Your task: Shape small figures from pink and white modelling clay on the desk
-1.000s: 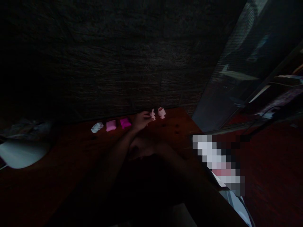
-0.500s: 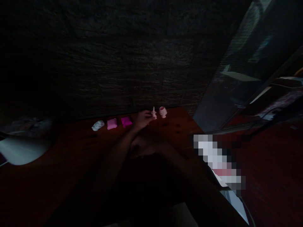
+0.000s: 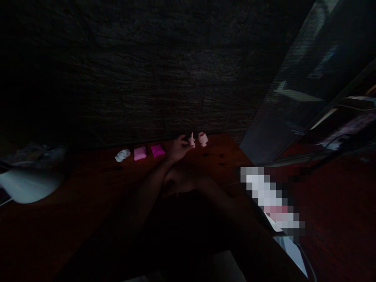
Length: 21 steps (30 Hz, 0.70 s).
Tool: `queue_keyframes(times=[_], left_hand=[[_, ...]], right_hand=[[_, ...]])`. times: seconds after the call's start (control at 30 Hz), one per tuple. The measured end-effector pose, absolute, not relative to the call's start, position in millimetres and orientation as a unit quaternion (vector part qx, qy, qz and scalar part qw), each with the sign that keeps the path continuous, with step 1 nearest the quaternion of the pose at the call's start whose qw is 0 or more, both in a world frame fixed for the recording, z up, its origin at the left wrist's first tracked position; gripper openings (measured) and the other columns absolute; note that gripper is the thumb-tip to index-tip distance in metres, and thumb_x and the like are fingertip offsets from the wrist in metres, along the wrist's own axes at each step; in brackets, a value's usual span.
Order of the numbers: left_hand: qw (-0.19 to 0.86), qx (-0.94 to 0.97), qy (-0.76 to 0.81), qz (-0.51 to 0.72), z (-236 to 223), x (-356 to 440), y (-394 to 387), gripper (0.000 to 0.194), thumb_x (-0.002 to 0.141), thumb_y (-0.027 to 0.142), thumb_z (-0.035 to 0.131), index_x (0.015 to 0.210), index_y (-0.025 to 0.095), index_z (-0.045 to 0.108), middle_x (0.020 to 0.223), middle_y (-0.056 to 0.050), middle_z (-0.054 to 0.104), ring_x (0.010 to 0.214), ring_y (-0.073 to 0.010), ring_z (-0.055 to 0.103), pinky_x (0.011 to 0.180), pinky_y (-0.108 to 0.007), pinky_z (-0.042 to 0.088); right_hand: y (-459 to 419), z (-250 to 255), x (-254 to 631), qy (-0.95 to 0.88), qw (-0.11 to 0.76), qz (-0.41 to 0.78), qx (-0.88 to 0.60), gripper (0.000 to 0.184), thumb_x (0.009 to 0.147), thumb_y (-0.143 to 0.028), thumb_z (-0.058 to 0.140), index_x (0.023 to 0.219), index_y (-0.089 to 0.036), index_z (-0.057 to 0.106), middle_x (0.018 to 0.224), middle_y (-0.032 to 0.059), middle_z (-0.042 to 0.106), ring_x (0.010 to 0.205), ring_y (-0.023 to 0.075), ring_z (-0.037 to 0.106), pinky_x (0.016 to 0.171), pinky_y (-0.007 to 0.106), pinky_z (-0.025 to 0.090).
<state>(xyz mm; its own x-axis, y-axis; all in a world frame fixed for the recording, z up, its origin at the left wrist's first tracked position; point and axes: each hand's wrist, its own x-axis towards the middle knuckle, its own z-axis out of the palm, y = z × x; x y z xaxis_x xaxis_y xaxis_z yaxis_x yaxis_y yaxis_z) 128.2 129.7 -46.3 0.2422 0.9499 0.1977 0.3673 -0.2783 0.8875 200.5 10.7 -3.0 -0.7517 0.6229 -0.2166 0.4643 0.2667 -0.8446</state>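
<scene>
My left hand [image 3: 178, 149] reaches to the back of the wooden table, its thumb and index finger apart beside a small pale pink candlestick-shaped piece [image 3: 192, 141]. That piece stands upright, with the thumb close to its base; whether they touch is hard to tell. Just right of it is a pale pink miniature lamp [image 3: 203, 139] with a hollow shade. Nearer to me, my right hand [image 3: 183, 182] rests in deep shadow below the left wrist, its fingers curled in. What they hold, if anything, is hidden.
Left of my left hand lie a magenta cushion-shaped piece [image 3: 158, 150], a lighter pink one [image 3: 140, 153] and a crumpled white lump [image 3: 122, 155]. A white lampshade-like object [image 3: 31, 186] is at far left. A dark block wall [image 3: 147, 78] rises behind the table [image 3: 96, 172].
The index finger of my left hand has drawn back slightly from the candlestick-shaped piece, which stays upright. My right hand has hardly moved. The view has shifted very slightly.
</scene>
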Motion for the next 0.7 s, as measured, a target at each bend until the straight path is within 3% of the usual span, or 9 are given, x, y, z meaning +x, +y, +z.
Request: queue_keyframes(times=[0.3, 0.5, 0.6, 0.7], left_hand=[[0.354, 0.707, 0.463, 0.401, -45, 127, 130, 0.055, 0.071, 0.023, 0.085, 0.122, 0.018, 0.065, 0.102, -0.009, 0.078, 0.1, -0.0257, 0.072, 0.085, -0.033, 0.053], [0.382, 0.692, 0.452, 0.414, -47, 128, 127, 0.064, 0.071, 0.018, 0.084, 0.129, 0.015, 0.058, 0.104, -0.011, 0.077, 0.095, -0.023, 0.072, 0.085, -0.034, 0.055], [0.376, 0.695, 0.442, 0.426, -40, 118, 121, 0.055, 0.071, 0.017, 0.083, 0.122, 0.014, 0.063, 0.108, -0.012, 0.076, 0.093, -0.0225, 0.072, 0.085, -0.035, 0.056], [0.295, 0.754, 0.428, 0.401, -26, 89, 109, 0.029, 0.077, 0.02, 0.078, 0.104, 0.016, 0.07, 0.11, -0.011, 0.076, 0.098, -0.0227, 0.071, 0.09, -0.037, 0.055]], right_hand=[[8, 3, 200, -0.783, 0.074, 0.503, -0.358, 0.008, 0.084, -0.019, 0.074, 0.084, -0.012, 0.071, 0.07, -0.0023, 0.067, 0.055, 0.0075, 0.061, 0.055, 0.017, 0.047], [8, 3, 199, -0.775, 0.074, 0.514, -0.359, 0.006, 0.084, -0.018, 0.073, 0.085, -0.013, 0.07, 0.073, -0.0025, 0.067, 0.056, 0.0076, 0.061, 0.056, 0.018, 0.048], [7, 6, 200, -0.792, 0.056, 0.489, -0.362, 0.01, 0.085, -0.022, 0.073, 0.083, -0.013, 0.07, 0.07, -0.003, 0.066, 0.056, 0.0076, 0.061, 0.056, 0.018, 0.045], [5, 10, 200, -0.81, 0.038, 0.457, -0.365, 0.014, 0.085, -0.027, 0.073, 0.083, -0.014, 0.071, 0.066, -0.0041, 0.064, 0.054, 0.0075, 0.058, 0.054, 0.018, 0.042]])
